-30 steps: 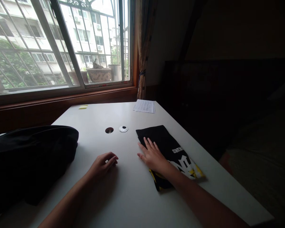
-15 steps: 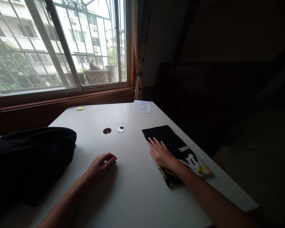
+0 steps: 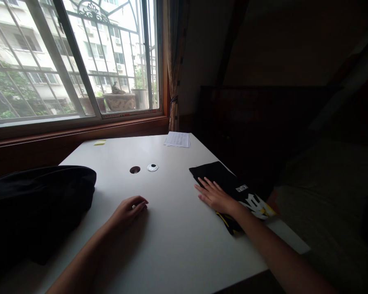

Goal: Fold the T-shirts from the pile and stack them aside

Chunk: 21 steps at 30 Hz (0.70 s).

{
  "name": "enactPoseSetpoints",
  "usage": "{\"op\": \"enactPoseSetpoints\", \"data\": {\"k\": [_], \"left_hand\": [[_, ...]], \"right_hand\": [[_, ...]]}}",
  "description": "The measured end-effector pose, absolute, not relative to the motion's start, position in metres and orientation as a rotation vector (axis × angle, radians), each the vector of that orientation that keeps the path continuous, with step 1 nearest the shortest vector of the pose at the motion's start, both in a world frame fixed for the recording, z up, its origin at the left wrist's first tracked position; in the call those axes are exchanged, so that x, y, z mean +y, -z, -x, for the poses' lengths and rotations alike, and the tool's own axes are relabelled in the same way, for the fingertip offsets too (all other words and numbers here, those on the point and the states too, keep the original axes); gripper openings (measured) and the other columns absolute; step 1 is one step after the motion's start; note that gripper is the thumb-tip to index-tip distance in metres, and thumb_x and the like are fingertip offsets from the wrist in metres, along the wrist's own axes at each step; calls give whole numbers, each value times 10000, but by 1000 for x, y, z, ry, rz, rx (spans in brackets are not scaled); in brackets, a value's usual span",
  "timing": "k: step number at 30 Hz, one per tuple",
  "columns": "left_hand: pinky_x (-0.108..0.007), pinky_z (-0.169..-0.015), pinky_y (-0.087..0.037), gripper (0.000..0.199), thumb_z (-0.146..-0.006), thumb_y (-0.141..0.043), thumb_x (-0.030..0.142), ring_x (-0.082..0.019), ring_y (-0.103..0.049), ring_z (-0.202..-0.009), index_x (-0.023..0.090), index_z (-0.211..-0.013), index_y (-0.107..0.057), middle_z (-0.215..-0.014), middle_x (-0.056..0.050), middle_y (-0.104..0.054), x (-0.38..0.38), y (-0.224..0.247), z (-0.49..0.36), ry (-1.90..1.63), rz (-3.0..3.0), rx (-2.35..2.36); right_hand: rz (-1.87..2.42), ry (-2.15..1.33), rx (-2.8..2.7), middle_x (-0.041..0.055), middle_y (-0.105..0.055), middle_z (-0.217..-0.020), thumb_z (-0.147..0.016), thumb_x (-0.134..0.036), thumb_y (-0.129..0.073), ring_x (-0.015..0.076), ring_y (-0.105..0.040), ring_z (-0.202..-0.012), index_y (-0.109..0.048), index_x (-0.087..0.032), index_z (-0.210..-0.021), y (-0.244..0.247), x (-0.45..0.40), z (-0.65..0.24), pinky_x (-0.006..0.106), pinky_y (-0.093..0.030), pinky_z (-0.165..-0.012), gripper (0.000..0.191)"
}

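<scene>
**One black garment (image 3: 237,184) lies folded, one black heap (image 3: 46,208) lies loose**

On the white table (image 3: 171,245) we see two dark things in different condition. The garment is near the right edge of the table, folded into a flat packet, with white letters and some yellow parts showing. We judge that its folding is mostly finished, although the near end looks a little uneven, and we cannot tell if its lower layers lie smooth.

Our right hand (image 3: 215,198) is open and lies flat upon this packet, fingers spread, pressing or only resting; which one, we cannot say. Our left hand (image 3: 131,209) is loosely curled, not a fist, and we see nothing held in it. It is low over the table, between the packet and the heap, touching neither.

The heap, which seems to be cloth, is at the left and shows no neat fold. If it belongs to the same work, we judge this portion is not yet done.
</scene>
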<state>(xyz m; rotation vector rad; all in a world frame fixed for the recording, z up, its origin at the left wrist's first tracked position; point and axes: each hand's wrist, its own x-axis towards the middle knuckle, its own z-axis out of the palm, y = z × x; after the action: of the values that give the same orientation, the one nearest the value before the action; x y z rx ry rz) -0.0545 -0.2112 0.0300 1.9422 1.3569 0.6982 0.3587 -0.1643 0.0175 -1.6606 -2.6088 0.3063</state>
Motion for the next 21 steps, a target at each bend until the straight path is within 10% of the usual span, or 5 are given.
{"op": "enactPoseSetpoints", "data": {"k": [21], "left_hand": [[-288, -782, -522, 270, -950, -521, 372, -199, -705, -868, 215, -1025, -728, -952, -42, -767, -217, -29, 56, -772, -1974, 1258]], "right_hand": [[1884, -214, -2537, 25, -97, -1704, -1011, -579, -173, 291, -53, -1565, -222, -249, -1628, -13, -120, -338, 543, -69, -1250, 701]]}}
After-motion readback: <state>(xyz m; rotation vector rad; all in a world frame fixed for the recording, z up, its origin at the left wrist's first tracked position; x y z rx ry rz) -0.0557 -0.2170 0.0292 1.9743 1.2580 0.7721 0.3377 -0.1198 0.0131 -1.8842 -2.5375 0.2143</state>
